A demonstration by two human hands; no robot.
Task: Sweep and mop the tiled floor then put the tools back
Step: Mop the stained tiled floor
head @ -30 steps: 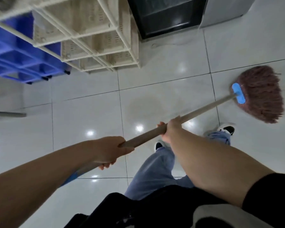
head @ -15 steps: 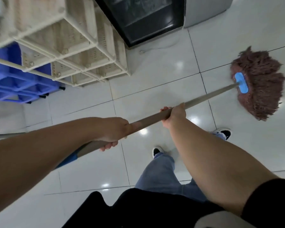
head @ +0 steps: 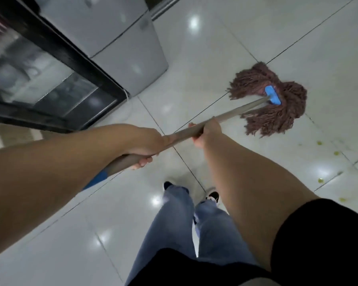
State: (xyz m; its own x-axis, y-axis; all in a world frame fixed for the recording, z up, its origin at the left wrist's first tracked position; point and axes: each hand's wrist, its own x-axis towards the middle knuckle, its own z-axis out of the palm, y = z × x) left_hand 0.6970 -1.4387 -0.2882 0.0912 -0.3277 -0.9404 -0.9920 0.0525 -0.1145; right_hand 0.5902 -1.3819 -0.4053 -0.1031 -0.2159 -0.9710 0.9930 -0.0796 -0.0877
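Observation:
A mop with a reddish-brown string head (head: 277,114) and a blue clamp (head: 272,95) lies spread on the glossy white tiled floor (head: 225,48), ahead and to the right of my feet. Its grey-brown handle (head: 236,112) runs back toward me. My right hand (head: 207,131) grips the handle about midway. My left hand (head: 147,141) grips it lower down, near the blue end (head: 95,179).
A black glass-fronted cabinet (head: 50,85) and a grey appliance (head: 120,42) stand at the upper left, with a thin cord on the floor beside them. Small yellowish spots (head: 319,143) dot the tiles at the right. My jeans and shoes (head: 213,196) are below the hands.
The view has swung to the right: the cream and blue crate racks are out of sight and the cabinet and grey appliance now fill the upper left. The mop head has slid along the floor.

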